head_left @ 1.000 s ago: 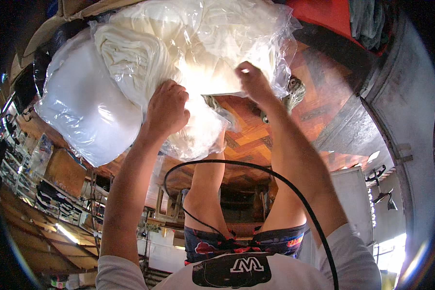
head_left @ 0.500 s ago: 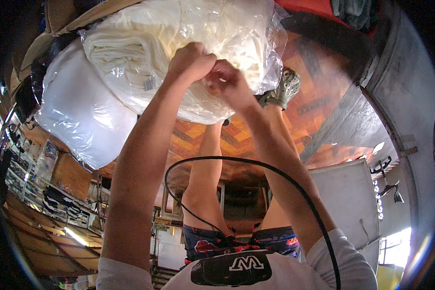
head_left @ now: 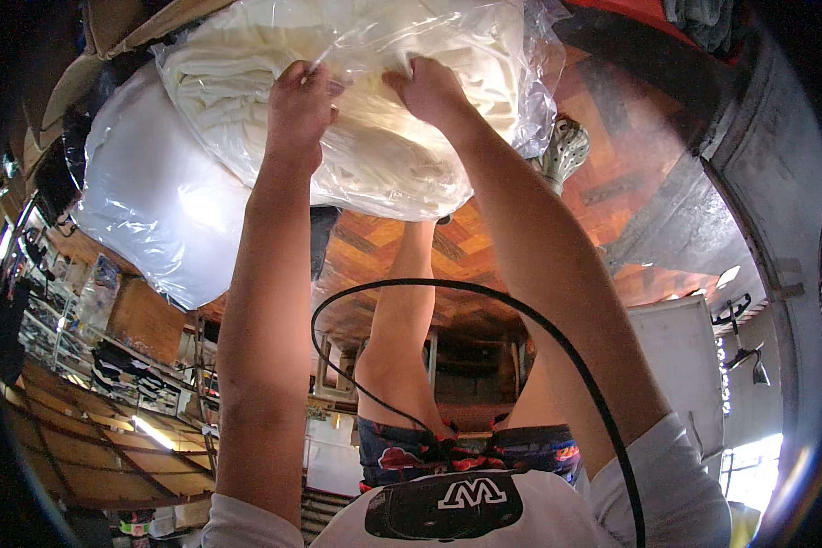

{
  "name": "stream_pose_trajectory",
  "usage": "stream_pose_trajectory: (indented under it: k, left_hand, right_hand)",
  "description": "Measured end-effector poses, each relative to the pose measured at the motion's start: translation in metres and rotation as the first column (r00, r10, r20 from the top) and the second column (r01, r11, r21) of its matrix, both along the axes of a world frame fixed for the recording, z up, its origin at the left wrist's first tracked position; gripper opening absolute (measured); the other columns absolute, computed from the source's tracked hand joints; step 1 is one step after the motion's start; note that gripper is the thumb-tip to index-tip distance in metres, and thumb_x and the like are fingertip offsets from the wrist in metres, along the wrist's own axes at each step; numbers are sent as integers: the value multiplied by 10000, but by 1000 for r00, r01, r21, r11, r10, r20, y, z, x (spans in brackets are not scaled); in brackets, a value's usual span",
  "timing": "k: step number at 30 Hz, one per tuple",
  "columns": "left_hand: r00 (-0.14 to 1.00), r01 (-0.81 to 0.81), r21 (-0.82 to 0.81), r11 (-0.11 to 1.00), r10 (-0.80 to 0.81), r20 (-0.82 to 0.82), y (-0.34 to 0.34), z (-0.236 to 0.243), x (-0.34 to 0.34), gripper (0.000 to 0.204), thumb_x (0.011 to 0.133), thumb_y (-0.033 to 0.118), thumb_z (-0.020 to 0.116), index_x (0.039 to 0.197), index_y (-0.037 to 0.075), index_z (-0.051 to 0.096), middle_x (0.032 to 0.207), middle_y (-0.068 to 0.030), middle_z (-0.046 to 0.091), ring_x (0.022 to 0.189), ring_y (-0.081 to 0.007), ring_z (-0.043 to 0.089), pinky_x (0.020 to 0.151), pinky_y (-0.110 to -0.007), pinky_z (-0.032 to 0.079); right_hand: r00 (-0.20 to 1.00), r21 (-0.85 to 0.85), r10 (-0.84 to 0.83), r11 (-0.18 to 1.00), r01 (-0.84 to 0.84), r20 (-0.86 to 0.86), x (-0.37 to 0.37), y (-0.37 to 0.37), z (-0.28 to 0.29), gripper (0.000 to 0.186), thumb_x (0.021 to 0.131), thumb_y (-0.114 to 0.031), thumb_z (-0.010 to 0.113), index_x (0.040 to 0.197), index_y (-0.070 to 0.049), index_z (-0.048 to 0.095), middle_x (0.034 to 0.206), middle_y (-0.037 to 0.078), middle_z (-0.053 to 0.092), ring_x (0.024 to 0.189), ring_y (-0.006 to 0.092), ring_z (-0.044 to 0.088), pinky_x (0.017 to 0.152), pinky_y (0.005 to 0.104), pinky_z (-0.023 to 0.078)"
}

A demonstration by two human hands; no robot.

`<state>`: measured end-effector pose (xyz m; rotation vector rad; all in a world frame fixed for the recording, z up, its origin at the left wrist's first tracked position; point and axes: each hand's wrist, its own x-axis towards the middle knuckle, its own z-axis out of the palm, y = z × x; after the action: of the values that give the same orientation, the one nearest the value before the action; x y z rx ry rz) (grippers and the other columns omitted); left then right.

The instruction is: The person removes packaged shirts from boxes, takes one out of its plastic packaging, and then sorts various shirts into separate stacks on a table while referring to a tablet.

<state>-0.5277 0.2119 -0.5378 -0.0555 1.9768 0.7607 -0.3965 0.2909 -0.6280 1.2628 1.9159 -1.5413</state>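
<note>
A clear plastic bag (head_left: pixel 374 173) full of folded cream-white cloth (head_left: pixel 219 87) lies in front of me at the top of the view. My left hand (head_left: pixel 300 114) is closed, with its fingers pinching the bag's film on the upper side. Just to the right, my right hand (head_left: pixel 432 91) also pinches the film, its thumb and fingers bent together. Between the two hands the plastic looks drawn up and wrinkled over the cloth. A second plastic-wrapped white bundle (head_left: pixel 160 201) rests against the left of the bag.
Brown cardboard (head_left: pixel 146 27) borders the bag at the upper left. Below is a wood-patterned floor (head_left: pixel 603 137), where my foot in a light clog (head_left: pixel 566 151) stands right of the bag. A black cable (head_left: pixel 466 285) loops across my front. A grey wall (head_left: pixel 776 155) rises at the right.
My hands were close together over the middle of the bag. Now they are apart, the left further left and both higher in view, with film pulled between them.
</note>
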Motion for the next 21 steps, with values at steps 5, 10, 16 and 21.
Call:
stream_pose_trajectory:
  k: [5,10,16,21]
  left_hand:
    - [950,-308,14,951,307,59,-3,0,5,186,965,230,447,856,90,503,786,-37,567,702,-145,575,624,-302,452]
    - [946,-310,-36,950,312,91,-15,-5,1,222,969,318,458,896,113,503,697,-23,527,640,-141,535,646,-329,474]
    - [934,-346,33,938,341,104,-23,27,25,255,966,341,472,1039,107,544,813,-29,543,728,-123,525,709,-296,451]
    - [952,-306,127,943,303,44,-53,36,59,407,955,268,488,1214,-42,530,1252,-191,533,1158,-268,516,984,-333,390]
  right_hand:
    - [998,91,63,994,-65,31,133,35,53,324,861,-303,611,1039,-34,581,842,216,636,816,380,632,709,427,480]
    - [985,91,151,986,-143,-81,193,87,154,177,800,-120,614,934,-17,566,816,223,595,825,425,600,682,453,475]
    - [978,52,154,988,-148,-143,198,60,230,164,725,-45,602,861,6,527,745,203,525,723,405,548,632,410,448]
    - [848,127,296,955,-268,-440,208,-1,298,278,658,-183,703,791,-8,532,723,144,520,649,363,526,619,424,439]
